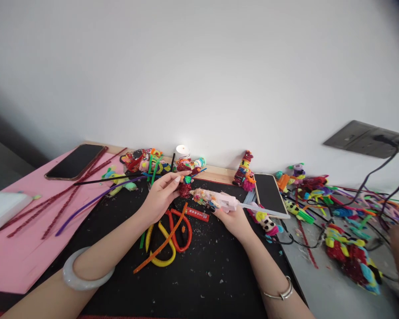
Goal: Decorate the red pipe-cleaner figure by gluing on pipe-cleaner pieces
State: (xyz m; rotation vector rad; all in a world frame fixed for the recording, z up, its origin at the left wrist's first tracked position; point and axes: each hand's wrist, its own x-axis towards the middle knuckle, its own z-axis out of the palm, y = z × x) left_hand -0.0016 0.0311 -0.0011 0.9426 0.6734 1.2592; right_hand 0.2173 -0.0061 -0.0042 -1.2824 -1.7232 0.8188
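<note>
My left hand [161,195] pinches a small red glittery pipe-cleaner figure [185,185] above a black mat [202,274]. My right hand [231,217] grips a pink hot glue gun [216,200] covered in stickers. Its nozzle points left and sits right beside the red figure. A clear glue stick [259,208] pokes out of the gun's back toward the right. Just below my hands lie bent red, yellow and orange pipe cleaners [168,237] and a small red label [197,214].
A pink board [16,252] at left carries a dark phone [76,161] and long red and purple pipe cleaners [63,197]. A second phone [269,193] lies right of my hands. Finished colourful figures [244,172], scraps and cables [369,195] crowd the right side. A wall socket [369,138] is at right.
</note>
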